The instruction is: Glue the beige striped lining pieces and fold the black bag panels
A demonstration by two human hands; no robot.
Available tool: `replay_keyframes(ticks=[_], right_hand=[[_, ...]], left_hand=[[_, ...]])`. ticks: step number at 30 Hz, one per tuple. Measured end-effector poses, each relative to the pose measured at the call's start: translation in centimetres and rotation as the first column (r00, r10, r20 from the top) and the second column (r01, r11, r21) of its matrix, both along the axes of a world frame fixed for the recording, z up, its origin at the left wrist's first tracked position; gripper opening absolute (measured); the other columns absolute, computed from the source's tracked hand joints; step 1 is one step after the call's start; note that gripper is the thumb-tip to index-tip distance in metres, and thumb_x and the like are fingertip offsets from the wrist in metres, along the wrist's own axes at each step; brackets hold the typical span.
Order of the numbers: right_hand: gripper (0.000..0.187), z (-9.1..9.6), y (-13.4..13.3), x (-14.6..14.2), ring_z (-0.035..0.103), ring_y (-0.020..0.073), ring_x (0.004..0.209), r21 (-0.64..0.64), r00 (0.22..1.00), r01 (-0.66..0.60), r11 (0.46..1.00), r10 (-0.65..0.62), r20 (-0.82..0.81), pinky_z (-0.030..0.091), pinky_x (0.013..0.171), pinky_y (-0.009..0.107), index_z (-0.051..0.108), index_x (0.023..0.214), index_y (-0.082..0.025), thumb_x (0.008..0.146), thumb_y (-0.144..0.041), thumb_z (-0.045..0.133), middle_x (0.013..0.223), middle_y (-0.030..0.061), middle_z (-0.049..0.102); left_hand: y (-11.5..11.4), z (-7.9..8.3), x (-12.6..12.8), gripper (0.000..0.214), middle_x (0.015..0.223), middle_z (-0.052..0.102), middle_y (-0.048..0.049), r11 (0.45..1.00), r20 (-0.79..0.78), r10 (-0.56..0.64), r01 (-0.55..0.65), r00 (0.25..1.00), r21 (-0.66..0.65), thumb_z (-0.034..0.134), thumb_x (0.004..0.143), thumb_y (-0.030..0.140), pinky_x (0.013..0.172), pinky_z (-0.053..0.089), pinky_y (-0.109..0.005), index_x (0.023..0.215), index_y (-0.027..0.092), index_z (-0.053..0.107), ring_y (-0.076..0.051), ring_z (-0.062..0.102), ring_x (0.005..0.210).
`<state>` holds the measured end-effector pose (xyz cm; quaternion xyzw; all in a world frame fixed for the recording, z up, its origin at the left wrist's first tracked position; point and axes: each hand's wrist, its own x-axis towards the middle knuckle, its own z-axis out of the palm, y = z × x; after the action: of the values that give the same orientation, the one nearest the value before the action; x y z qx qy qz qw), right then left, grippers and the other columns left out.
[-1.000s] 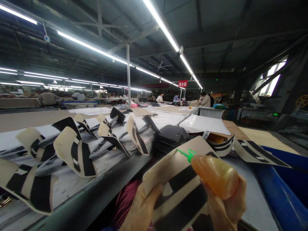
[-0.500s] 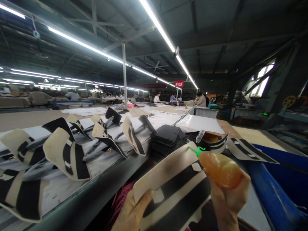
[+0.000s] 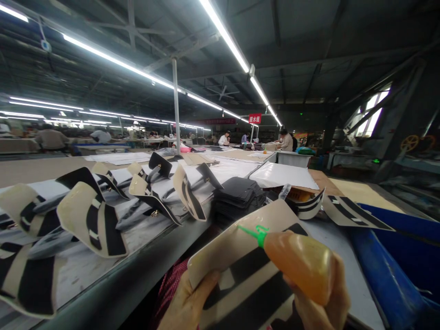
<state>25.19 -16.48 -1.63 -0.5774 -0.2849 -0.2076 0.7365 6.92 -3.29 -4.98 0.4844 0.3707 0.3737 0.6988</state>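
Gripping an amber bottle (image 3: 299, 261), right hand (image 3: 338, 295) had its long axis slanted, green nozzle (image 3: 260, 237) pointing up-left; left hand (image 3: 190, 298) pinched the striped panel (image 3: 245, 284) between them.

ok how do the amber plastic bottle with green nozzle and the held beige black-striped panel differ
The amber plastic bottle is rounded; the beige black-striped panel is thin and sheet-like. The right hand grips the bottle, the left hand the panel. Both are held.

With my left hand (image 3: 194, 291) I gripped a striped panel (image 3: 254, 286). My right hand (image 3: 318, 314) held an amber bottle (image 3: 299, 261), green nozzle (image 3: 261, 238) over its pale end.
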Motion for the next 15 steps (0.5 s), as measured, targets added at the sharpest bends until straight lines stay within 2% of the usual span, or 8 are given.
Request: replay_keyframes(ticks=[3, 4, 7, 8, 9, 12, 13, 15], right_hand=[[0.064, 0.3, 0.1, 0.3, 0.064, 0.0263, 0.094, 0.028, 0.985, 0.175, 0.984, -0.175, -0.014, 0.054, 0.08, 0.039, 0.059, 0.106, -0.023, 0.053, -0.041, 0.091, 0.103, 0.0036, 0.065], [0.064, 0.3, 0.1, 0.3, 0.064, 0.0262, 0.096, 0.045, 0.986, 0.164, 0.985, -0.162, -0.05, 0.054, 0.082, 0.039, 0.058, 0.107, -0.024, 0.055, -0.042, 0.09, 0.106, 0.0036, 0.064], [0.061, 0.2, 0.1, 0.3, 0.063, 0.0215, 0.079, 0.036, 0.99, -0.069, 0.997, 0.073, -0.118, 0.053, 0.068, 0.036, 0.058, 0.112, -0.026, 0.062, -0.05, 0.084, 0.099, 0.0018, 0.065], [0.061, 0.1, 0.0, 0.4, 0.062, 0.0208, 0.076, 0.003, 0.99, -0.089, 0.996, 0.089, -0.11, 0.052, 0.066, 0.035, 0.058, 0.112, -0.025, 0.063, -0.051, 0.084, 0.097, 0.0019, 0.065], [0.062, 0.1, 0.0, 0.6, 0.062, 0.0211, 0.075, -0.025, 0.996, -0.043, 0.999, 0.041, -0.085, 0.053, 0.066, 0.036, 0.058, 0.111, -0.025, 0.061, -0.051, 0.085, 0.096, 0.0023, 0.065], [0.065, 0.2, 0.2, 1.5, 0.062, 0.0255, 0.089, -0.002, 0.967, 0.254, 0.967, -0.254, 0.009, 0.052, 0.082, 0.042, 0.057, 0.107, -0.022, 0.056, -0.046, 0.089, 0.103, 0.0048, 0.063], [0.065, 0.3, 0.3, 1.9, 0.061, 0.0263, 0.091, 0.016, 0.952, 0.306, 0.952, -0.306, 0.022, 0.052, 0.084, 0.043, 0.057, 0.106, -0.022, 0.055, -0.046, 0.089, 0.104, 0.005, 0.062], [0.064, 0.2, 0.4, 2.4, 0.06, 0.0255, 0.087, -0.007, 0.954, 0.298, 0.954, -0.298, 0.021, 0.052, 0.081, 0.043, 0.058, 0.107, -0.022, 0.058, -0.049, 0.088, 0.1, 0.0037, 0.062]], left_hand=[[0.1, -0.1, 0.1, 0.038, 0.108, 0.079, -0.0102, 0.999, 0.04, 0.026, -0.027, 0.999, 0.023, 0.091, 0.063, 0.039, 0.119, 0.037, -0.049, 0.094, 0.019, 0.079, -0.039, 0.057, 0.132], [0.2, -0.1, 0.2, 0.037, 0.107, 0.079, -0.0105, 0.999, 0.049, 0.029, -0.03, 0.998, 0.03, 0.091, 0.063, 0.039, 0.119, 0.037, -0.049, 0.091, 0.02, 0.079, -0.039, 0.057, 0.132], [0.4, -0.3, 0.2, 0.033, 0.108, 0.078, -0.0115, 0.997, 0.033, 0.052, -0.054, 0.998, 0.051, 0.09, 0.063, 0.04, 0.118, 0.039, -0.049, 0.088, 0.022, 0.079, -0.04, 0.059, 0.13], [0.4, -0.4, 0.1, 0.032, 0.108, 0.078, -0.0116, 0.996, 0.021, 0.068, -0.069, 0.997, 0.062, 0.09, 0.064, 0.04, 0.118, 0.038, -0.05, 0.088, 0.022, 0.08, -0.041, 0.059, 0.13], [0.5, -0.5, 0.0, 0.032, 0.109, 0.078, -0.0116, 0.994, 0.01, 0.085, -0.086, 0.996, 0.072, 0.089, 0.065, 0.04, 0.119, 0.037, -0.051, 0.089, 0.022, 0.08, -0.041, 0.059, 0.129], [0.6, -0.9, -0.5, 0.033, 0.108, 0.078, -0.0116, 0.99, 0.005, 0.091, -0.091, 0.996, 0.111, 0.091, 0.06, 0.035, 0.118, 0.037, -0.052, 0.089, 0.024, 0.08, -0.042, 0.06, 0.128], [0.6, -1.1, -0.7, 0.034, 0.106, 0.078, -0.0118, 0.989, 0.009, 0.082, -0.083, 0.997, 0.125, 0.091, 0.058, 0.034, 0.118, 0.038, -0.052, 0.088, 0.024, 0.081, -0.043, 0.06, 0.128], [0.6, -1.4, -0.9, 0.034, 0.104, 0.078, -0.0125, 0.985, 0.002, 0.076, -0.075, 0.997, 0.154, 0.091, 0.055, 0.032, 0.115, 0.041, -0.051, 0.087, 0.025, 0.081, -0.044, 0.059, 0.128]])
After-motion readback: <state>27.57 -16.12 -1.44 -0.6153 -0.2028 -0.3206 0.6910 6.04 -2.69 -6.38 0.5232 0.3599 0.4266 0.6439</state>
